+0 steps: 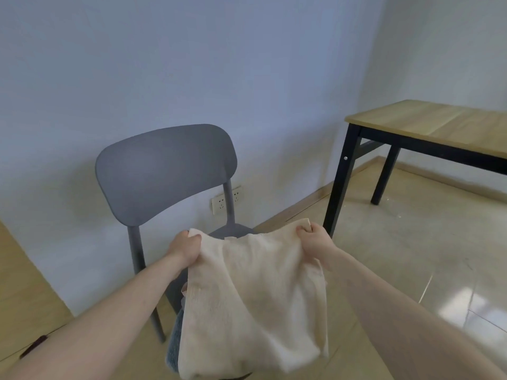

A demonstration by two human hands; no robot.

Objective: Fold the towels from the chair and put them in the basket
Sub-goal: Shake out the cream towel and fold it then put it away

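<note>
The towel (255, 297) hangs over the chair (164, 171) seat, blocking reach to it; open floor (397, 256) lies right, up to the table (439, 127).

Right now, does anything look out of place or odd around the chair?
Nothing looks damaged or spilled. Left hand and right hand hold the cream towel by its top corners over the grey chair. No basket is in view.

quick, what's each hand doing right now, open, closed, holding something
Left hand: closed, pinching one top corner of the cream towel.
Right hand: closed, pinching the other top corner of the same towel.
</note>
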